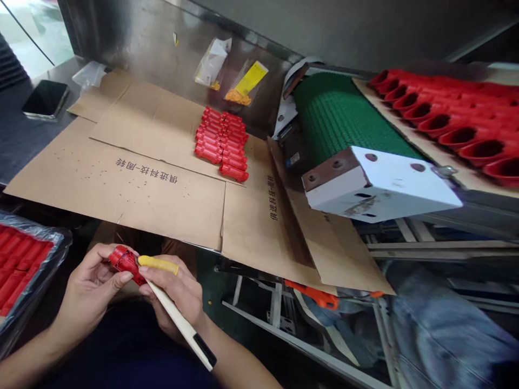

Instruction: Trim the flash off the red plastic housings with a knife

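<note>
Left grip [91, 294] pinching, right grip [184, 292] curled

The small part [124, 258] held near the left is red with dark gaps; the slim tool [177, 319] beside it is cream, ending in black, and the finger cot [158, 264] is yellow. Tan cardboard [190, 213] carries black printed characters and a scatter of dark specks. The rows of pieces [211, 152] on its far side are plain red, as are the pieces [24, 256] at near left. Far right, red tubes [462, 135] show dark mouths beside a green belt [344, 116] with a fine ribbed pattern and a white bracket [389, 186], smudged brown.
</note>
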### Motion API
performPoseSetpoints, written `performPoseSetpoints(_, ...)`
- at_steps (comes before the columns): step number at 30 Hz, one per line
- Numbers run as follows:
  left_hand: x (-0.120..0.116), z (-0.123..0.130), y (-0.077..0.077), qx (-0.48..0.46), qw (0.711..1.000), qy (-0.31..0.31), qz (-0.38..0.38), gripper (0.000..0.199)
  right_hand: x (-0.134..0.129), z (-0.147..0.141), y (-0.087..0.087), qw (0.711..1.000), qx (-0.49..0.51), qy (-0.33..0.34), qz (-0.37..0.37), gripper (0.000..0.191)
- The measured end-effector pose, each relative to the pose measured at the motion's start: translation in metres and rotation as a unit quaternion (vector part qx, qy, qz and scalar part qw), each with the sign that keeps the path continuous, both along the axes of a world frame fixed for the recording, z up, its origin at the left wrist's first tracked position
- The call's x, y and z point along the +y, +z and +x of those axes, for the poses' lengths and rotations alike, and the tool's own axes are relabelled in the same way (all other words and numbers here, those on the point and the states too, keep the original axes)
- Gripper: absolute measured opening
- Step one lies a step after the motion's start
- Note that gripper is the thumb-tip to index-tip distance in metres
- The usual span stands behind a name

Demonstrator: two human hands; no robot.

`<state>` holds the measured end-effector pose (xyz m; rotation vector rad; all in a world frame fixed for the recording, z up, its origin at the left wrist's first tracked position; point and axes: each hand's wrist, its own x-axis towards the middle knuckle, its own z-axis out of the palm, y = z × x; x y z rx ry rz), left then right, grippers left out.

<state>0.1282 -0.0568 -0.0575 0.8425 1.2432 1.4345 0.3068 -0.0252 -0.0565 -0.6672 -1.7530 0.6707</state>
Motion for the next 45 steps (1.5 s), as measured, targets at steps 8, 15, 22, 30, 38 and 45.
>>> performPoseSetpoints(8, 0.000, -0.001, -0.003, 0.015, 0.999, -0.019, 0.026, 0.015, 0.001, 0.001, -0.002, 0.999, -0.017, -0.002, 0.030, 0.029)
performPoseSetpoints(15, -0.001, 0.002, 0.001, 0.008, 1.000, -0.014, 0.013, 0.016, -0.008, 0.000, 0.000, 0.999, -0.031, -0.030, 0.018, 0.030)
performPoseSetpoints(22, -0.003, 0.003, 0.000, -0.005, 1.000, -0.017, 0.001, 0.016, -0.010, 0.005, 0.003, 1.000, -0.011, -0.007, -0.021, 0.023)
performPoseSetpoints(30, -0.004, 0.002, -0.005, -0.001, 1.000, -0.014, 0.000, 0.019, -0.007, 0.005, 0.005, 1.000, -0.007, 0.011, -0.029, 0.022)
performPoseSetpoints(38, 0.000, -0.001, 0.015, -0.175, 0.969, -0.089, -0.152, 0.045, 0.009, 0.029, 0.025, 0.984, -0.052, -0.093, -0.145, 0.019)
performPoseSetpoints(45, 0.000, -0.008, 0.015, -0.205, 0.950, -0.160, -0.172, 0.072, 0.019, 0.018, 0.016, 0.826, 0.029, 0.092, -0.555, 0.044)
